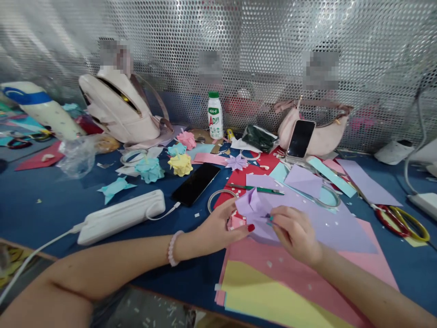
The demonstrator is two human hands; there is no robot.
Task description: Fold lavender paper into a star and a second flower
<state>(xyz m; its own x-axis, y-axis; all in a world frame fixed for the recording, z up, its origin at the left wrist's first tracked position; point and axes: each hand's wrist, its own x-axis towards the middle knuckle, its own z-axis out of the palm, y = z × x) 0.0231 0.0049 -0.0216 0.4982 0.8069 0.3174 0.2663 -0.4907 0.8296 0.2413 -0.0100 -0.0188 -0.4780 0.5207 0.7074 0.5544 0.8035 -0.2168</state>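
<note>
Evidently a fold was being worked, judging by how both hands met over the purple paper piece (251, 205), held just above the loose purple sheet (336, 230) on the stack of coloured paper (252, 289). The left hand (218, 228) was partly closed, its fingers behind the piece and its red-nailed thumb in front, keeping hold of the left side. The right hand (297, 230) was curled tight, thumb and forefinger pinched at the right edge; a speck of teal showed at those fingertips, though I couldn't tell what it was. To my eye, the next move called for a steady left grip while the right pressed that edge flat without crushing the raised part. The piece looked pale lilac and half shaped, with a peaked flap standing at the top and a crease below it. Beyond it lay a purple star (236, 161) with its points spread, far crisper than the one in hand.
</note>
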